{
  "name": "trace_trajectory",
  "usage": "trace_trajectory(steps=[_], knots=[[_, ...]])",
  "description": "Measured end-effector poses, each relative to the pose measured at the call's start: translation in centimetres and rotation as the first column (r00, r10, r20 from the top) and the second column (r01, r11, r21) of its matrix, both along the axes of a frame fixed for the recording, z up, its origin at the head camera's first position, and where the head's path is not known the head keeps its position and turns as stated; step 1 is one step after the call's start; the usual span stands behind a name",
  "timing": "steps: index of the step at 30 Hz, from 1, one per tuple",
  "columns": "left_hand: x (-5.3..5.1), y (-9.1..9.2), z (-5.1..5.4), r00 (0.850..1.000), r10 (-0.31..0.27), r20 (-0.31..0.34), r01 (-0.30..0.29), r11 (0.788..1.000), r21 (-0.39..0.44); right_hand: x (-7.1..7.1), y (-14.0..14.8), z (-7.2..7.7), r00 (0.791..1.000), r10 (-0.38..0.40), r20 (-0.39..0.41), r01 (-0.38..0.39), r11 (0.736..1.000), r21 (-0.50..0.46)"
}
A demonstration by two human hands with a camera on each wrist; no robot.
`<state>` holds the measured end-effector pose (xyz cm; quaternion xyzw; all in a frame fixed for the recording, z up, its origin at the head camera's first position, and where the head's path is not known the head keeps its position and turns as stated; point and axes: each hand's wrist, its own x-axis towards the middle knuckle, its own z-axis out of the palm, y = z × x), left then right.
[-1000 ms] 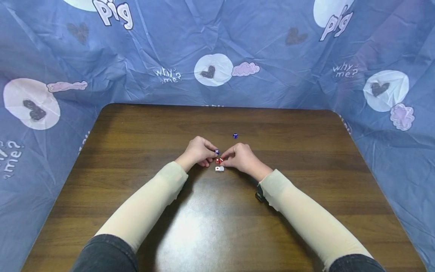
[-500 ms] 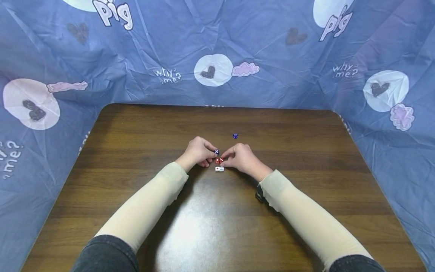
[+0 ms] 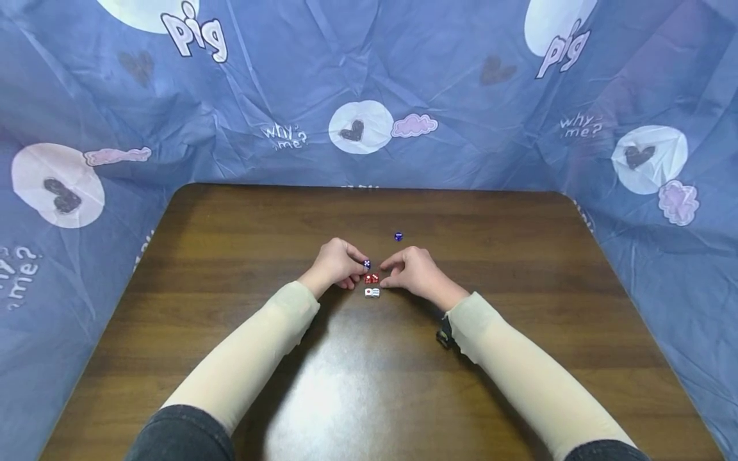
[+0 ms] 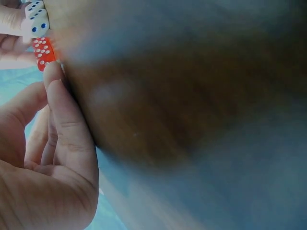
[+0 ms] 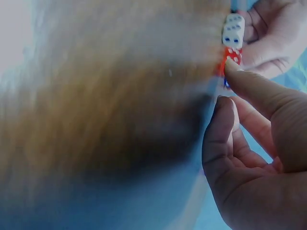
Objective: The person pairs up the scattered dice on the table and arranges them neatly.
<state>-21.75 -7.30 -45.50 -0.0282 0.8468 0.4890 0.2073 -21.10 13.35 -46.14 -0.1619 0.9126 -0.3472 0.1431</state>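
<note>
Two white dice (image 3: 371,292) sit side by side on the wooden table, with two red dice (image 3: 371,278) in a row just beyond them. Beyond the red pair, on its left, is a blue die (image 3: 366,264), pinched between the thumb and index finger of my left hand (image 3: 336,264). My right hand (image 3: 416,274) is just right of the red dice, thumb and index finger apart with nothing between them. Farther back lies a second blue die (image 3: 398,236). In the left wrist view, the white dice (image 4: 37,21) and red dice (image 4: 44,51) show beyond my fingertips.
The brown wooden table (image 3: 490,218) has rounded far corners. A blue printed cloth (image 3: 461,77) hangs behind it and along both sides. Glare (image 3: 317,397) marks the tabletop near the front. A dark device (image 3: 444,333) is worn at my right wrist.
My right hand's fingers have drawn back to the right, away from the red dice, and spread. My left hand keeps its pinch on the blue die. The head view has tilted slightly upward.
</note>
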Motion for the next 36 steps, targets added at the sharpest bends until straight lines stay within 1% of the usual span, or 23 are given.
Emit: trace_trajectory(steps=[4,8,11,14,18,21,24,27,32,36], knots=[[-0.1,0.0,-0.1,1.000,-0.006,0.003,0.006,1.000,0.006,-0.4,0.9,0.6,0.999,-0.036,-0.019,0.036,0.999,-0.007],[-0.2,-0.1,-0.2,1.000,-0.005,0.003,0.005,1.000,0.014,-0.9,1.8,1.2,0.995,-0.092,-0.046,0.091,0.996,-0.023],[-0.2,-0.1,-0.2,1.000,-0.003,0.000,0.003,1.000,0.017,-1.4,2.4,1.3,0.987,-0.149,-0.059,0.146,0.988,-0.048],[-0.2,-0.1,-0.2,1.000,0.001,0.000,-0.001,1.000,0.020,-1.9,2.8,1.2,0.974,-0.215,-0.066,0.209,0.975,-0.081],[-0.1,0.0,-0.2,1.000,0.003,0.004,-0.003,1.000,0.024,-2.7,3.3,1.0,0.958,-0.285,-0.040,0.278,0.953,-0.124],[-0.1,-0.1,-0.2,1.000,0.002,0.005,-0.002,1.000,0.028,-3.3,3.7,0.9,0.947,-0.319,0.023,0.319,0.935,-0.154],[-0.1,-0.1,-0.2,1.000,0.002,0.008,-0.002,0.999,0.032,-3.7,3.9,0.9,0.936,-0.341,0.085,0.351,0.921,-0.171],[-0.1,-0.1,-0.2,1.000,0.006,0.009,-0.006,0.999,0.032,-4.2,3.8,0.9,0.929,-0.355,0.105,0.368,0.916,-0.159],[-0.1,-0.1,-0.2,1.000,0.017,0.010,-0.017,0.999,0.028,-4.8,3.4,0.8,0.936,-0.349,0.055,0.353,0.931,-0.098],[-0.1,-0.1,-0.1,1.000,0.015,0.008,-0.015,1.000,0.023,-5.1,2.9,0.7,0.929,-0.367,0.042,0.369,0.927,-0.066]])
